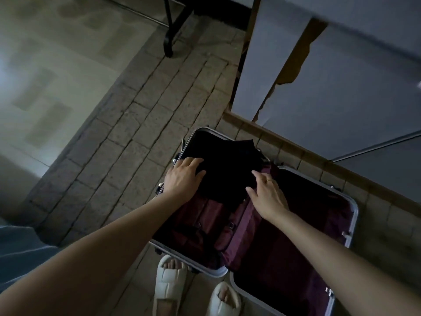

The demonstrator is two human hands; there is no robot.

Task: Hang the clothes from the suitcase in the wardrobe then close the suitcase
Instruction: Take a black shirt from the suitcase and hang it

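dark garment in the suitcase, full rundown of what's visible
The dark garment is black or near-black soft cloth, loosely folded, with no detail readable in the dim light. It lies in the far end of the left half of the open suitcase, on the maroon lining, one corner poking up toward the far rim. The left hand rests on its left edge with fingers curled over the cloth; the right hand touches its right edge. It has not been lifted out yet.

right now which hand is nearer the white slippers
Right, by a little. The right hand lies at the suitcase middle, above the slippers; the left hand is farther up, at the far left edge.
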